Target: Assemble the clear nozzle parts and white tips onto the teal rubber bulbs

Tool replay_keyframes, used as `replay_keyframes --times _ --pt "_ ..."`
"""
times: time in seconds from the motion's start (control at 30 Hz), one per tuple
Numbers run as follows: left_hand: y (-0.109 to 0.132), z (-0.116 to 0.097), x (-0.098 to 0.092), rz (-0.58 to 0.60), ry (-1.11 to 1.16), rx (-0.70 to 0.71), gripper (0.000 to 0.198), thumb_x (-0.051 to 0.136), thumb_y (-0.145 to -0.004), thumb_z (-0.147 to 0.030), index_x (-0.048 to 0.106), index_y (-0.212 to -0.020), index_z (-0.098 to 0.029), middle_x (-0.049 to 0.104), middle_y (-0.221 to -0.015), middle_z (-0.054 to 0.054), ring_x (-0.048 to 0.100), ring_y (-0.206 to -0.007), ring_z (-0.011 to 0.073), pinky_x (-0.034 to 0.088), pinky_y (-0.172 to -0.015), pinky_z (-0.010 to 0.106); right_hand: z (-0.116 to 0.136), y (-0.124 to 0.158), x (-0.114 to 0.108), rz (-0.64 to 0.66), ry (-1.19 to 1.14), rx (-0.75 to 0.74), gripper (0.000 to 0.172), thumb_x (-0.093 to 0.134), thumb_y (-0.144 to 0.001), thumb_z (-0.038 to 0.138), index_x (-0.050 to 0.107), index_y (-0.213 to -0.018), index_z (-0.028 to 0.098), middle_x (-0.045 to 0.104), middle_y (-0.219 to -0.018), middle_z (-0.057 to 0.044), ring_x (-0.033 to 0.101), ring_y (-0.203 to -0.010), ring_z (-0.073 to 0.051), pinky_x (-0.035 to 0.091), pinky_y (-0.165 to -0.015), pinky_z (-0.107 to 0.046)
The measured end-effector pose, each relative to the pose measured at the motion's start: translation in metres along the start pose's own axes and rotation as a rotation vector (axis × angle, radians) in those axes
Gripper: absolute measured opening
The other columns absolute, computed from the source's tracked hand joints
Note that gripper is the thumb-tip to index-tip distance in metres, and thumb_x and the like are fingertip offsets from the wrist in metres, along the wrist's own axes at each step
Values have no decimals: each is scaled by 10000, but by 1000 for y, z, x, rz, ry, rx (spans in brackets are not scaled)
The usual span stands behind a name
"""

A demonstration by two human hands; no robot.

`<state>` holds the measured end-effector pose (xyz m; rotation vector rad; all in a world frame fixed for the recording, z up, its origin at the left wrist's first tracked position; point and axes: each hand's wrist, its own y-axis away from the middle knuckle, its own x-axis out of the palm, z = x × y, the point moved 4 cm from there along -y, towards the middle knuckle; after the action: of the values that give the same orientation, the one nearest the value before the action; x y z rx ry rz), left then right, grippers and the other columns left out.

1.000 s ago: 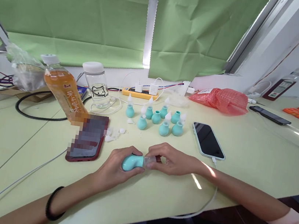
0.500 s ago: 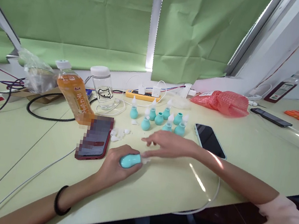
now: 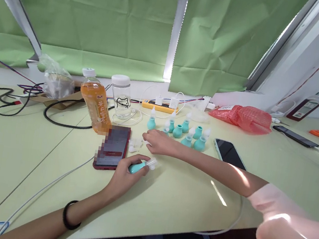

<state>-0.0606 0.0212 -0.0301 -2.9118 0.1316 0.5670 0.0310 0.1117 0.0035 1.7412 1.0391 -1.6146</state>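
My left hand (image 3: 125,173) is wrapped round a teal bulb (image 3: 136,167) lying on its side, with a clear tip (image 3: 151,163) pointing right. My right hand (image 3: 158,142) reaches over the small white pieces (image 3: 135,144), its fingers bent together at their right edge; what they pinch, if anything, is too small to make out. Behind it stand several teal bulbs (image 3: 200,143), most with clear pointed tips. One bulb (image 3: 177,131) shows an open top, as does another (image 3: 198,132).
A red-cased phone (image 3: 114,148) lies left of the white pieces, near an orange drink bottle (image 3: 96,106) and a clear bottle (image 3: 122,104). Another phone (image 3: 228,153) lies to the right. Behind are a yellow power strip (image 3: 149,105) and a red bubble-wrap bag (image 3: 245,117).
My right hand has moved away from the held bulb's tip, left and back to the white pieces. The clear tip now shows plainly on the bulb in my left hand. The view has shifted.
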Motion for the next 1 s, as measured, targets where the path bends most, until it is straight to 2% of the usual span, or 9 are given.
replay_keyframes --times 0.07,0.13,0.17,0.33,0.43,0.67,0.8,1.0 --pt "-1 2 0 -3 82 -39 244 513 -719 -340 590 -840 -143 524 -575 -13 458 -494 101 369 -476 207 -2 15 -12 -82 -83 24 242 435 -739 120 472 -976 94 512 -893 -102 497 -800 -182 404 -644 -286" --pt "-2 2 0 -14 131 -58 258 531 -710 -355 582 -833 -135 508 -578 -17 439 -482 92 364 -474 207 -4 33 -23 -180 -305 47 308 439 -745 122 443 -1053 121 484 -930 -84 484 -786 -148 425 -662 -283" --pt "-2 1 0 -14 146 -66 268 545 -700 -359 580 -840 -134 507 -580 -17 434 -478 91 365 -473 209 -4 43 -26 -190 -444 64 300 436 -758 134 453 -1056 143 477 -916 -71 480 -769 -136 439 -646 -276" --pt "1 -5 5 57 163 -87 268 586 -667 -359 591 -828 -144 523 -586 -14 442 -472 94 373 -458 208 -3 78 -15 -149 -1242 127 215 514 -748 238 500 -948 161 462 -910 -49 487 -720 -103 487 -553 -249" --pt "2 -7 8 95 113 -73 260 590 -664 -360 601 -821 -153 555 -602 -4 475 -503 110 378 -464 206 -1 87 -6 -209 -1487 166 230 612 -674 216 488 -855 145 475 -799 -10 499 -678 -84 486 -603 -253" --pt "2 -9 9 104 41 -54 258 603 -651 -362 633 -813 -164 598 -631 4 503 -543 126 370 -476 206 -3 91 13 -280 -1655 237 289 723 -527 171 518 -725 126 597 -785 -40 574 -735 -129 507 -659 -294" --pt "1 -11 8 134 33 -73 251 605 -649 -363 652 -793 -163 571 -576 -7 477 -519 115 357 -470 200 -6 93 18 -295 -1623 295 278 749 -461 139 557 -661 120 642 -705 -37 619 -680 -163 527 -642 -316" --pt "2 -9 9 185 28 -93 253 591 -670 -358 661 -816 -163 546 -531 -23 452 -491 99 341 -453 190 -5 96 13 -308 -1481 271 327 737 -490 172 657 -806 138 664 -739 -49 627 -693 -179 528 -667 -326"
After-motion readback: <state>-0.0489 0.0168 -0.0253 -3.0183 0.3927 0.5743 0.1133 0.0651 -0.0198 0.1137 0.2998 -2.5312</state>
